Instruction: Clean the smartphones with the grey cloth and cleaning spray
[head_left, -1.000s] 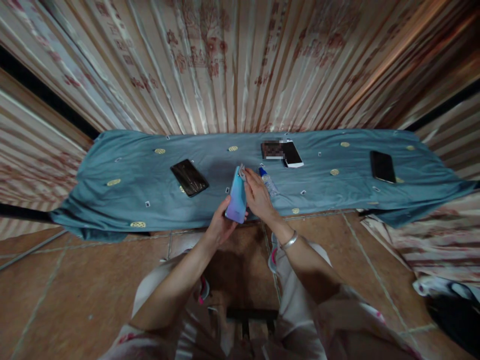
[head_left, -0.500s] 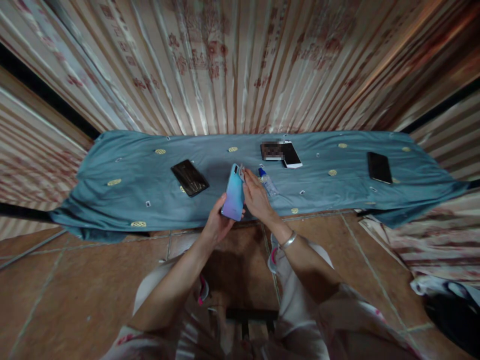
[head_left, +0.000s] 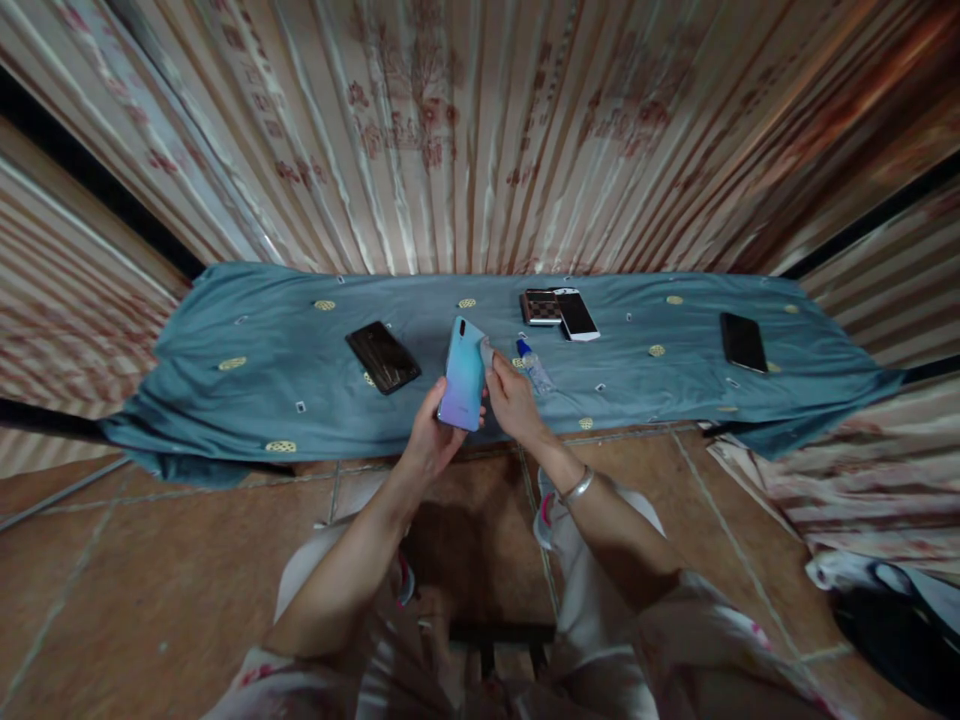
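My left hand [head_left: 435, 432] is closed around the lower part of a blue-to-purple smartphone [head_left: 463, 378], whose back and camera strip face up. At the phone's right edge, my right hand [head_left: 513, 395] pinches a small grey cloth [head_left: 487, 352]. The phone is held above the front half of a table covered with a teal cloth [head_left: 300, 345]. Just beyond my right hand lies a small clear bottle [head_left: 534, 368] with a blue cap. Left of the held phone, a dark glossy phone [head_left: 383, 357] rests on the cloth.
Toward the back lie a brown checkered wallet-like item [head_left: 541, 307] and a white-framed phone [head_left: 577, 314] touching it. Another black phone [head_left: 744, 343] is on the right. Curtains [head_left: 465, 140] hang behind the table. A dark bag-like object [head_left: 892, 630] sits on the floor at right.
The blue phone has moved slightly up and left and stands more upright in my left hand. My right hand has shifted from flat fingers at its top edge to a pinch on the grey cloth.
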